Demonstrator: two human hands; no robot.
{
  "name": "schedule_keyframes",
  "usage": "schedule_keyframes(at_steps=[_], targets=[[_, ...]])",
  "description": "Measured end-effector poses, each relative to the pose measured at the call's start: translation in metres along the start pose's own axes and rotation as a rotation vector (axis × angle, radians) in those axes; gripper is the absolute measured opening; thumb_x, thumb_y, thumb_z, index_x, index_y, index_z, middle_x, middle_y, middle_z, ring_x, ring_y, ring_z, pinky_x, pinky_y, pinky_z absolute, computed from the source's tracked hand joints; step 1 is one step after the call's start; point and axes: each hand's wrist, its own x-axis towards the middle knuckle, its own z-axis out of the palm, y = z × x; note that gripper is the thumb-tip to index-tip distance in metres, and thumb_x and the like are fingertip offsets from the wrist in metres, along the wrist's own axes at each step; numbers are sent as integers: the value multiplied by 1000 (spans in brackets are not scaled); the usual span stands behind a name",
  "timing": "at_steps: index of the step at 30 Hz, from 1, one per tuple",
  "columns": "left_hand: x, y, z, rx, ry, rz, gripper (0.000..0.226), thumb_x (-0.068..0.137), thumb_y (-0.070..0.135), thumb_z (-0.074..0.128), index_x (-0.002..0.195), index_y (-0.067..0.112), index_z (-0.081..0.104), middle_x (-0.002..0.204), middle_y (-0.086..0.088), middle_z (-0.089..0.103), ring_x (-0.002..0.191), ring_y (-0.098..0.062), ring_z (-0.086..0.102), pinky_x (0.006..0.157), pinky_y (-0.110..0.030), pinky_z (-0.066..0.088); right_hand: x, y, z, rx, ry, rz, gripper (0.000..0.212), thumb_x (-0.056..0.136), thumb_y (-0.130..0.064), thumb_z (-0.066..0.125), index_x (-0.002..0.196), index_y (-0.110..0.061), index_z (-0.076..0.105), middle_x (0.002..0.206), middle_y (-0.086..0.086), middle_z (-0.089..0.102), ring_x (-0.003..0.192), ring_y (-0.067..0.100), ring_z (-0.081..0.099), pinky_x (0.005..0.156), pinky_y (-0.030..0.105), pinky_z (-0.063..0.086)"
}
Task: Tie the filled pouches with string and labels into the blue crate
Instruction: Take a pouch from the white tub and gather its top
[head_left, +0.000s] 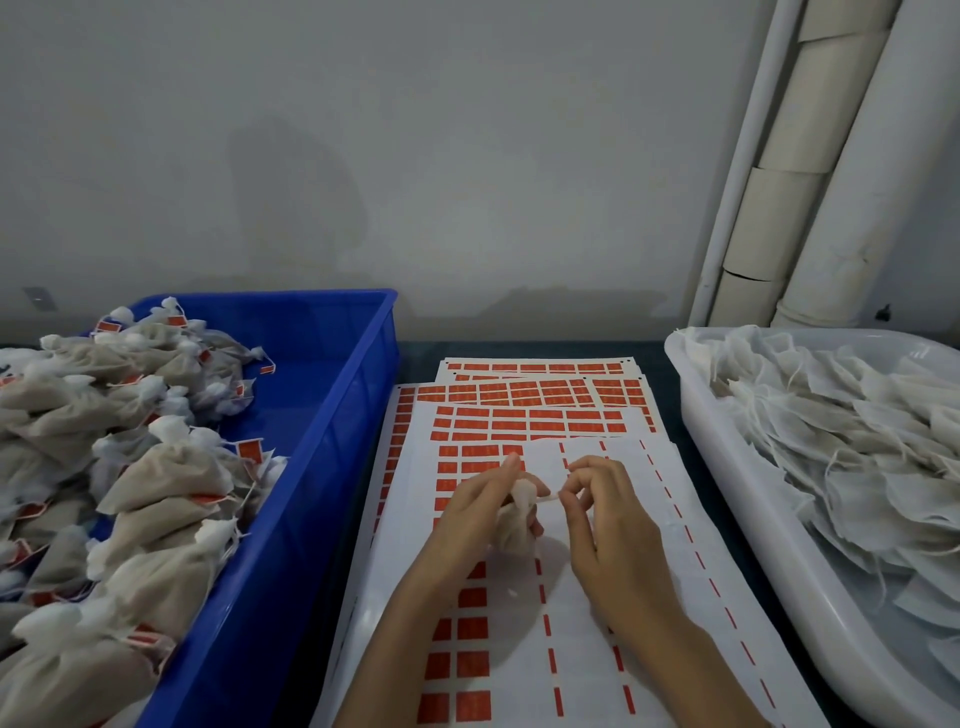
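Observation:
My left hand (475, 512) grips a small filled white pouch (517, 525) by its neck, held just above the label sheets. My right hand (602, 519) pinches the pouch's string (548, 499), which runs taut from the neck to my fingertips. Under both hands lies a stack of white sheets with red labels (519, 421); the top sheet has many labels peeled off. The blue crate (332, 415) on the left holds a heap of tied pouches with red labels (156, 467).
A white tub (737, 499) on the right is full of untied pouches (841, 431). White pipes (810, 171) rise against the grey wall at the back right. The dark table edge shows between the containers.

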Motion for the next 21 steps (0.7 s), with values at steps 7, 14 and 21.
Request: schedule_keyframes(at_steps=[7,14,21], targets=[[-5,-17,-9,138,129,27,28,97,20,47,108,3,66,80,-5,65,67,-6,66,61,-12,52,4,-2,-5,-119,178,-47,7,83,-21,61,86,-14,58,87,4,65,68,15,57,64,24,49],[-5,-16,-5,292,257,20,18,83,40,67,74,25,68,66,6,66,65,-9,62,65,-14,50,4,1,-8,-226,313,-165,10,81,-16,68,85,-11,59,83,6,65,64,18,59,65,22,44],[-8,-21,-12,432,364,3,23,85,38,62,65,27,64,67,12,65,72,-1,61,59,-7,44,1,-2,-2,-145,5,2,7,88,-26,59,91,-22,54,94,-3,61,76,14,56,73,14,41]])
